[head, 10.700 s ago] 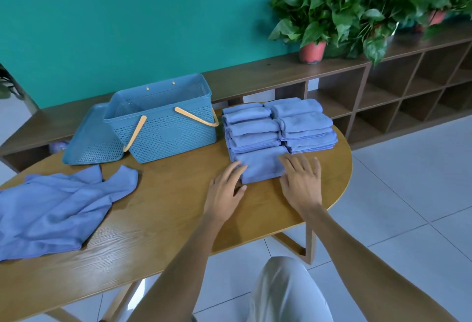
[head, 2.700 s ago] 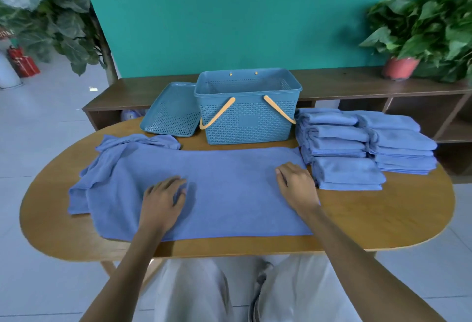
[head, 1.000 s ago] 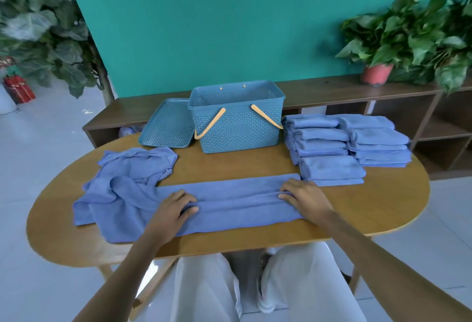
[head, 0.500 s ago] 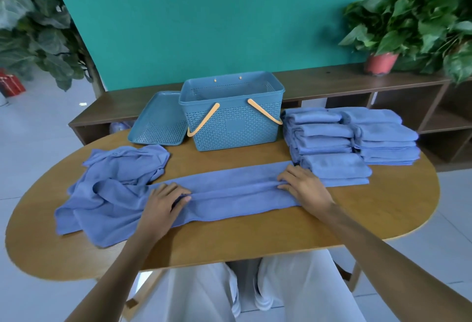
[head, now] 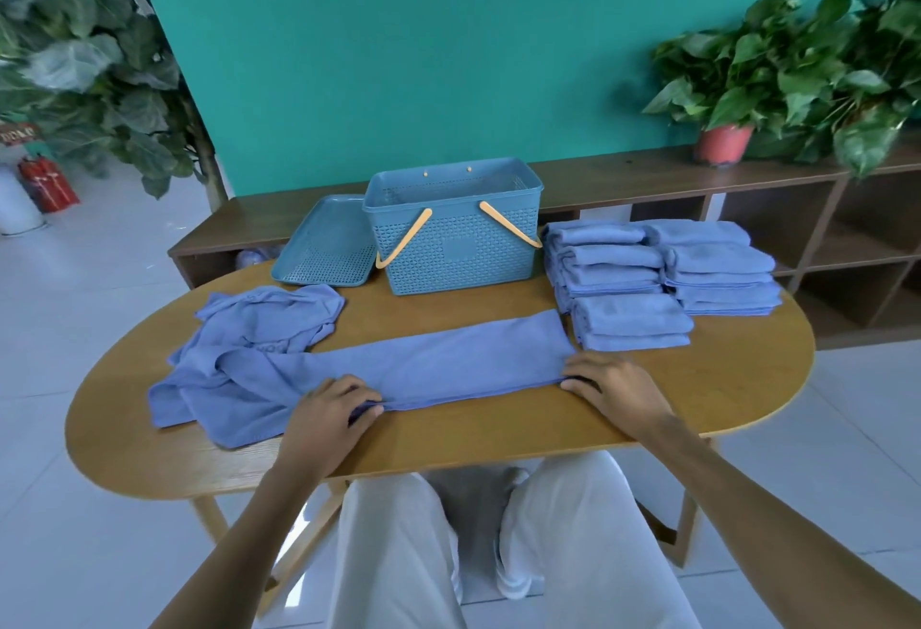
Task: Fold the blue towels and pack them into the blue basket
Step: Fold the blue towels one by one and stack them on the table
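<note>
Crowding the long towel [head: 438, 359] (right side): folded stacks [head: 658, 279], basket [head: 453, 239] behind.

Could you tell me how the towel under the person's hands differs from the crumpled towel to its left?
The towel under the hands lies flat as a long, narrow folded strip; the crumpled towel is bunched and unfolded. The left hand and right hand hold the strip's near edge; nothing holds the crumpled towel. The strip's left end overlaps it. Both are blue and lie on the wooden table.
</note>
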